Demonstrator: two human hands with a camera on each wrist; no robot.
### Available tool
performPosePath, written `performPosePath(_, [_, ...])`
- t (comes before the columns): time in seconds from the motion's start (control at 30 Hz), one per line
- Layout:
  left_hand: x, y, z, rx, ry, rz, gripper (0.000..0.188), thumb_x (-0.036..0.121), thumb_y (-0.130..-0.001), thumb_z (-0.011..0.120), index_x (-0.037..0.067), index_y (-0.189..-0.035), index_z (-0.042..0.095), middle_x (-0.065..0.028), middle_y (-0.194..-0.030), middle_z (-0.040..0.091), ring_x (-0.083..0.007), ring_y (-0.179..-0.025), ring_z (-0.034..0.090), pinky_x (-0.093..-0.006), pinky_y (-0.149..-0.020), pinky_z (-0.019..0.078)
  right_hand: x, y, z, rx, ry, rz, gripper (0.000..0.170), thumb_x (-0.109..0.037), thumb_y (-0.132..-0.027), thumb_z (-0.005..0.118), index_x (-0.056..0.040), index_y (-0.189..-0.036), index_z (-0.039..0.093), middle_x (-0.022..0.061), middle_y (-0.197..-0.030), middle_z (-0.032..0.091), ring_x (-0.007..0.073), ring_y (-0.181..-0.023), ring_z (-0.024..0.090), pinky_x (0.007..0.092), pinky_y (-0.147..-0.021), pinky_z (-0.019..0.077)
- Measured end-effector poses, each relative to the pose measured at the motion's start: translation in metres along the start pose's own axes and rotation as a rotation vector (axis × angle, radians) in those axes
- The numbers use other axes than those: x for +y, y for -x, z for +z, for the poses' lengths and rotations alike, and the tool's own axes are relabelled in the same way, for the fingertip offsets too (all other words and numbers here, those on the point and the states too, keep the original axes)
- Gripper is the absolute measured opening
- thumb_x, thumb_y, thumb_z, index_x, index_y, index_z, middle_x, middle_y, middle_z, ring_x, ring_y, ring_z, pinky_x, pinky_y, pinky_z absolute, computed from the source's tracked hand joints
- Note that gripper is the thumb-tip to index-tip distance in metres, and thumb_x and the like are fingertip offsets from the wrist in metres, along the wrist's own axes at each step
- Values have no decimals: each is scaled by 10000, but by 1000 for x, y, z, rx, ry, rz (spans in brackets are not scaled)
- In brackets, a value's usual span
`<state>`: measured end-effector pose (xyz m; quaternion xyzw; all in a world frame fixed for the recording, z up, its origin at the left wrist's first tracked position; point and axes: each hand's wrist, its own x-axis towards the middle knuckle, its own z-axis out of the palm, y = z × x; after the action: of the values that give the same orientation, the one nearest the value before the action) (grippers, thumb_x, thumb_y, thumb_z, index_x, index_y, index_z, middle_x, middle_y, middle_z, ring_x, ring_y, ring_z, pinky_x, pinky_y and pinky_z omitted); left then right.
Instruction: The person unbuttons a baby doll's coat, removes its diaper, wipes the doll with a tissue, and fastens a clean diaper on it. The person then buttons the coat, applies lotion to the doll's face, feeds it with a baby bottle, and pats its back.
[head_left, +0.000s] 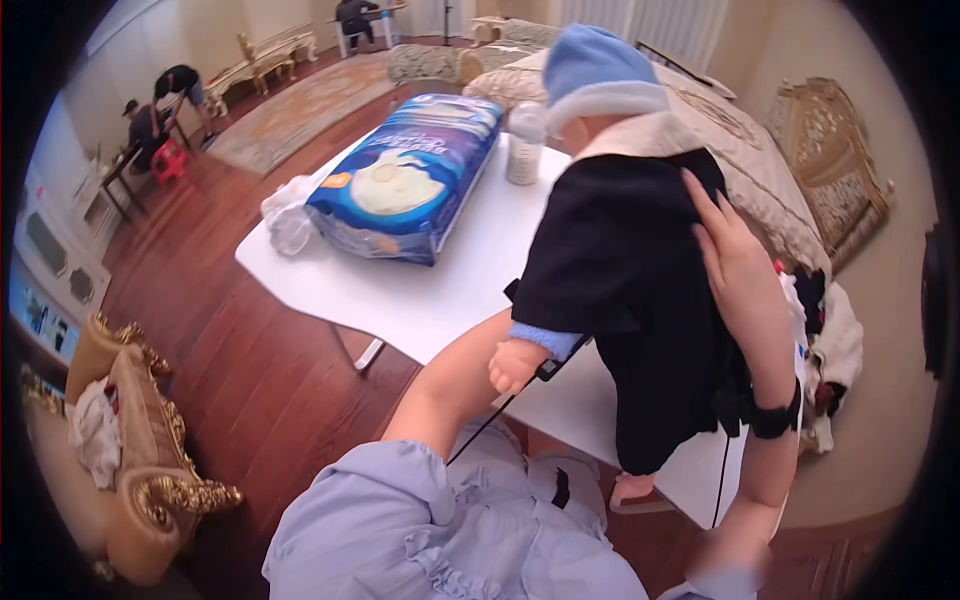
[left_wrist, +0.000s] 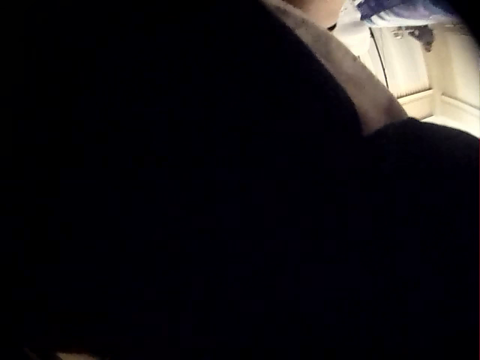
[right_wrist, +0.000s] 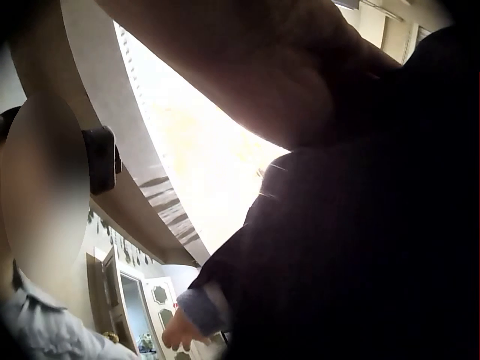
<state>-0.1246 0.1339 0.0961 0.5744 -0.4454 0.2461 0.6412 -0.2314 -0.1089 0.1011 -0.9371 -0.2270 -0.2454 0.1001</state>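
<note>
A baby doll [head_left: 630, 260] in a black short-sleeved top, beige collar and light blue hat [head_left: 605, 75] with a white brim is held upright before my chest. My right hand [head_left: 735, 265] rests along its side with fingers extended over the black cloth; in the right wrist view the hand [right_wrist: 300, 82] is dark against it. My left forearm [head_left: 440, 390] runs behind the doll, and the left hand is hidden by it. Black cloth fills most of the left wrist view. The doll's small hand [head_left: 515, 365] pokes from a light blue cuff; its foot [head_left: 630, 490] hangs below.
On the white table [head_left: 300, 275] are a blue diaper pack [head_left: 410, 175], a baby bottle [head_left: 525, 145] and crumpled white cloth [head_left: 288, 215]. A bed [head_left: 720, 110] lies beyond, clothes [head_left: 830, 340] are piled at right, and an ornate sofa [head_left: 150, 440] stands left. Several people are far back.
</note>
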Motion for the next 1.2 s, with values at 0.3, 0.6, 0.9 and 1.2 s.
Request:
performPosePath(0.3, [15, 39, -69, 156, -147, -55, 649, 414, -936, 596, -15, -1391, 420, -148, -1290, 563, -158, -1139, 557, -260, -935, 459, 8, 45, 48, 70, 130, -105, 147, -127, -893, 636, -4, -947, 575, 166, -882, 595, 364, -786, 594, 448, -672, 442])
performPosePath(0.6, [-7, 51, -70, 213, -95, -103, 653, 403, -932, 602, -14, -1397, 409, -150, -1292, 560, -161, -1141, 557, -262, -936, 460, 1, -1, 11, 73, -221, -105, 331, -242, -946, 581, -15, -1186, 611, 175, -1168, 633, 322, -1088, 593, 369, -937, 439])
performPosePath(0.9, [-50, 28, 2, 169, 142, -98, 658, 392, -928, 609, -13, -1402, 399, -152, -1295, 557, -164, -1142, 556, -264, -936, 461, 2, -3, 69, -178, -67, -406, 705, -355, -893, 624, -70, -1477, 349, 222, -1552, 246, 395, -1434, 238, 491, -1170, 197])
performPosePath(1.2, [-50, 42, 8, 245, 180, -122, 664, 381, -924, 615, -13, -1407, 388, -154, -1297, 554, -168, -1144, 555, -266, -937, 461, -3, 2, 32, -82, -184, -473, 647, -338, -878, 645, -24, -1409, 450, 203, -1490, 383, 374, -1389, 348, 473, -1151, 253])
